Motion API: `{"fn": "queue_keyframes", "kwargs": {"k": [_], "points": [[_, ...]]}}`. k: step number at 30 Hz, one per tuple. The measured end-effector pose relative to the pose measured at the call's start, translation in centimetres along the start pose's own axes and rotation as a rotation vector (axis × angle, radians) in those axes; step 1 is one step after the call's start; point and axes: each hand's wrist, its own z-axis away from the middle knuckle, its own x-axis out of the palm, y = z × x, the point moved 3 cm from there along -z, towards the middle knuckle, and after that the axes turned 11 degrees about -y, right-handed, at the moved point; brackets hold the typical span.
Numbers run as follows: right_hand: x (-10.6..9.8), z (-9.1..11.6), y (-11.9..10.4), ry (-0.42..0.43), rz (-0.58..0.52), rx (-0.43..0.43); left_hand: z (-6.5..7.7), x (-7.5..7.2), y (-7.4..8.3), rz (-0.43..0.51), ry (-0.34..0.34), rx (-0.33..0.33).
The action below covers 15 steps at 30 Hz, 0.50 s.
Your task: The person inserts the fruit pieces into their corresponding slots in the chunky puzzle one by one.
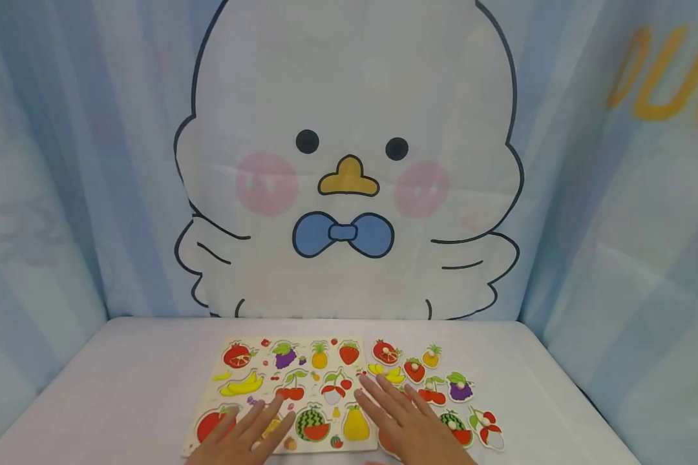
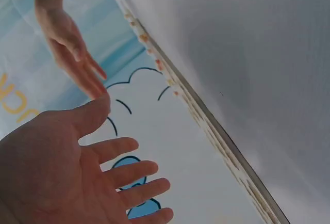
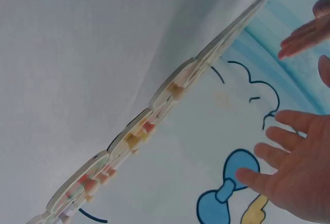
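A flat fruit puzzle board (image 1: pixel 302 344) lies on the table, with pictures of bananas, cherries, grapes, watermelon and other fruit. My left hand (image 1: pixel 241 434) is over its front left part, fingers spread and holding nothing. To the right of the board lie several loose fruit pieces with small knobs, among them a grape piece (image 1: pixel 459 387), a pineapple piece (image 1: pixel 432 356) and a watermelon piece (image 1: pixel 462 436). Fingers extended, my right hand (image 1: pixel 410 426) hovers over the nearer pieces and hides some of them. Both wrist views show the hands raised off the table with bare palms.
The white table (image 1: pixel 122 387) ends at a curtain (image 1: pixel 41 194) with a large cartoon duck (image 1: pixel 349 278) on it. Side curtains stand to the left and right. A strawberry piece (image 1: pixel 414 370) and a banana piece (image 1: pixel 392 374) lie close to the board's right edge.
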Motion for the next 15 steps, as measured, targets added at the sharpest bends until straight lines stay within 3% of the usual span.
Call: {"fn": "queue_keyframes", "kwargs": {"k": [2,7,12,15], "points": [[-0.4,-0.6,0.7,-0.012,-0.068,0.013,-0.3,-0.9,-0.8,0.017,-0.019,0.004],[-1.0,-2.1,2.4,-0.042,-0.212,0.091,-0.6,-2.6,-2.1,0.052,0.014,-0.038],[-1.3,-3.9,4.1,-0.076,-0.257,0.194,-1.3,-3.5,-3.6,0.196,-0.002,-0.166],[-1.2,-4.9,5.2,-0.075,-0.272,0.213,-1.8,-3.6,-4.8,0.29,-0.036,-0.253]]}}
